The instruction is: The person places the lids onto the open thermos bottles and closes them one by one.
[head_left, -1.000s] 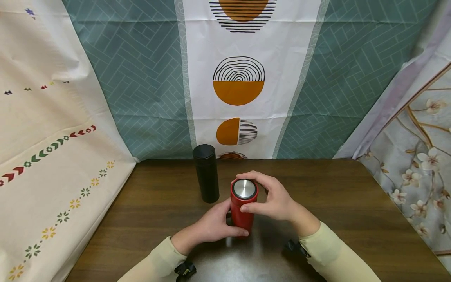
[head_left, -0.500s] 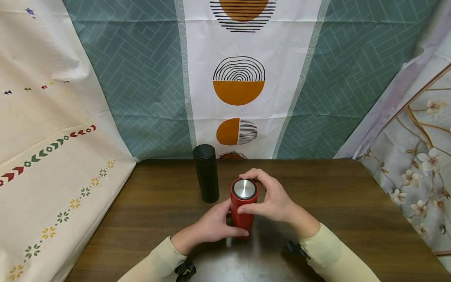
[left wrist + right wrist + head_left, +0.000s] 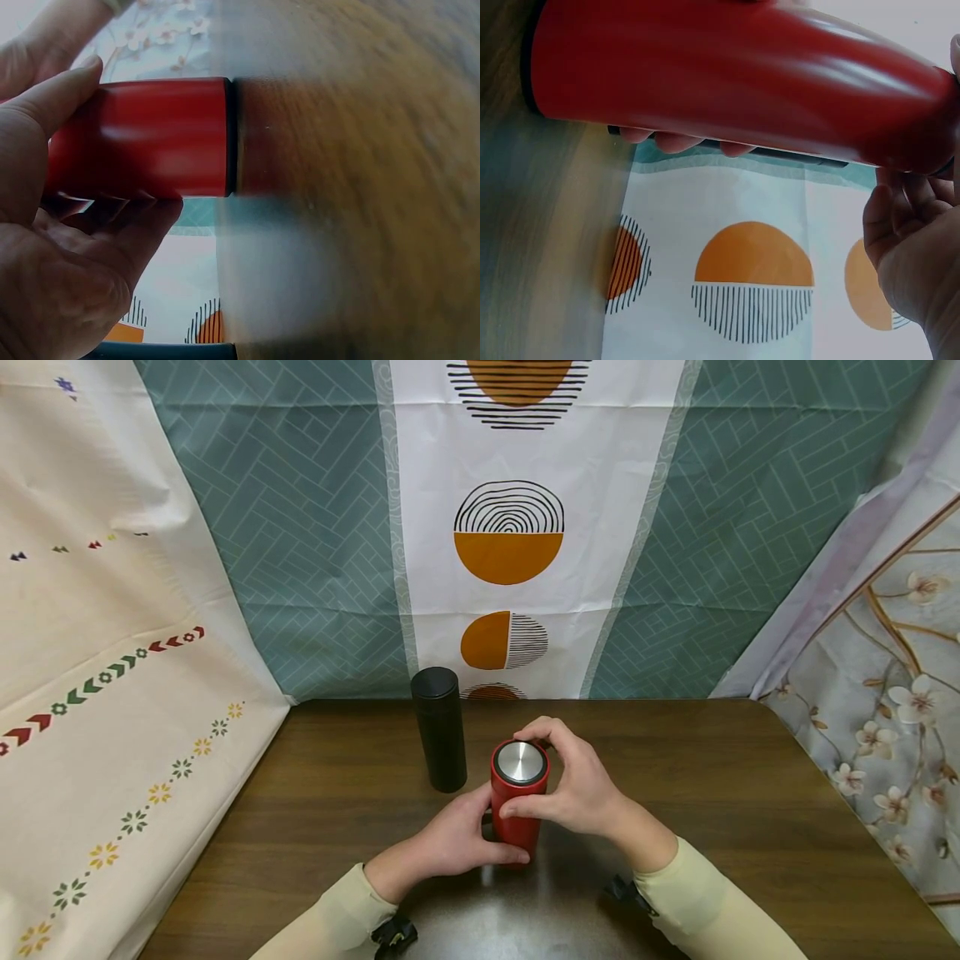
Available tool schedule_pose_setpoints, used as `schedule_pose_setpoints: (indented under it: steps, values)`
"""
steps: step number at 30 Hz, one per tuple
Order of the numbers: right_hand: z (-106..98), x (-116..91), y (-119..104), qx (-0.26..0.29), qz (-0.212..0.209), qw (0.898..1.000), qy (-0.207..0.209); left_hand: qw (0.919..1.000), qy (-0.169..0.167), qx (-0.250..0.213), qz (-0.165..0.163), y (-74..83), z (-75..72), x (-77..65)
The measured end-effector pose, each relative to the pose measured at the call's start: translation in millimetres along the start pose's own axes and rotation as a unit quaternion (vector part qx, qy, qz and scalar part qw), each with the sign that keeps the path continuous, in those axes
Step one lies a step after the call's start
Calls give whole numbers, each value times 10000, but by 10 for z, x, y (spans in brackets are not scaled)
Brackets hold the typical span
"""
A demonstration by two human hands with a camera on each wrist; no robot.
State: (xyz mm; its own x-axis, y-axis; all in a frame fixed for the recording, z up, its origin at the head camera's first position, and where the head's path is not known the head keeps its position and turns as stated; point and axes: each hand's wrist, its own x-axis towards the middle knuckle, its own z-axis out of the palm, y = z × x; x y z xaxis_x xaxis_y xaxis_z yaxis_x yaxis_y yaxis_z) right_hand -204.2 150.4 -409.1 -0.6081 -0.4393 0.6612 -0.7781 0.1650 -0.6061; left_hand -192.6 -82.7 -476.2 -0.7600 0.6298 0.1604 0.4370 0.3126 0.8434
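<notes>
A red thermos (image 3: 517, 827) stands upright on the wooden table, its steel-topped lid (image 3: 521, 762) facing up. Low on its body, my left hand (image 3: 456, 837) grips it, thumb across the front and fingers behind. The right hand (image 3: 588, 785) holds the top: its thumb lies on the front just below the lid and its fingertips are at the back rim. Seen from the left wrist, the red body (image 3: 150, 135) meets the table at a black base ring. In the right wrist view, the right fingers (image 3: 904, 202) bend around the upper end, partly cut off by the frame.
A black thermos (image 3: 441, 735) stands behind and to the left of the red one. Patterned cloth (image 3: 506, 568) hangs at the table's back edge. More cloth drapes both sides. The brown table (image 3: 735, 810) extends to the right of the hands.
My right thumb has slid left across the front of the thermos, while the right fingertips have shifted right along the back rim. The left hand and the thermos body stay in place.
</notes>
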Motion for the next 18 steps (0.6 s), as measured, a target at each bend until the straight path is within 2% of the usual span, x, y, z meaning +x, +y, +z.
schedule_pose_setpoints:
  steps: [6, 11, 14, 18]
  values:
    - [-33, 3, 42, 412, -74, 9980, -476, 10000, 6, 1, 25, -8, -3, -2]
    - [-56, 19, 85, 1096, -453, 9884, -948, 10000, 19, -26, 5, -3, -1, -4]
    - [-62, 31, 102, 1443, -631, 9815, -1087, 10000, 16, -33, -33, -6, -1, -7]
    - [-73, 37, 111, 1573, -665, 9783, -1175, 10000, 11, -23, -79, -13, -1, -11]
